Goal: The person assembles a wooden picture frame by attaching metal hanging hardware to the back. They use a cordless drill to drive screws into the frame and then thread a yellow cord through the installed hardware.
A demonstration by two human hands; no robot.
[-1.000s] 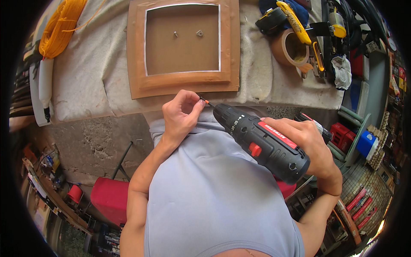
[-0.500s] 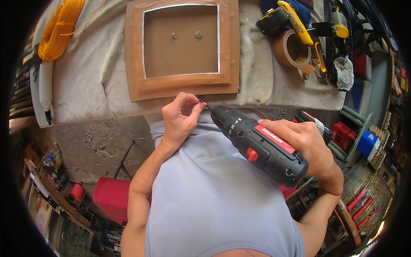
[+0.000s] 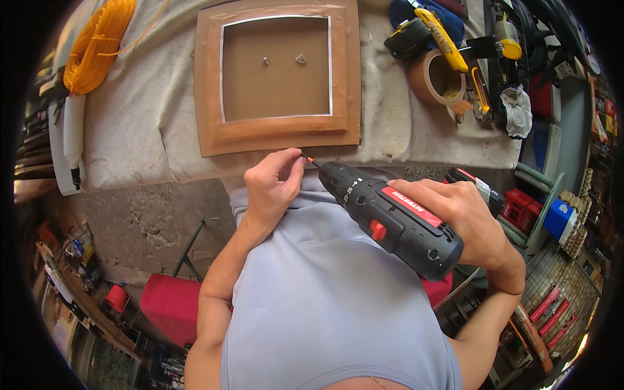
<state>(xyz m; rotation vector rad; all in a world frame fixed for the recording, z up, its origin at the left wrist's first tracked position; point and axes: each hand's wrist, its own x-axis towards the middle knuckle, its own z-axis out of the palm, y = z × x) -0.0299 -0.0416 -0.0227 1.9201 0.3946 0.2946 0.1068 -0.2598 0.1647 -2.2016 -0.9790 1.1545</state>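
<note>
Left hand [image 3: 269, 185] pinched a slim orange-banded bit [image 3: 311, 160]; right hand [image 3: 465, 218] clasped a black-and-red drill [image 3: 393, 222]. A beige cloth-draped bench [image 3: 383, 123] stood above rough grey concrete [image 3: 153, 218].

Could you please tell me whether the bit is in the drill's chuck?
Apparently in: the orange-banded bit runs from the left hand to the drill chuck.

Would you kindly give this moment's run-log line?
left hand: pinching orange-banded bit | right hand: gripping drill | frame: on cloth, two small metal pieces inside
</note>
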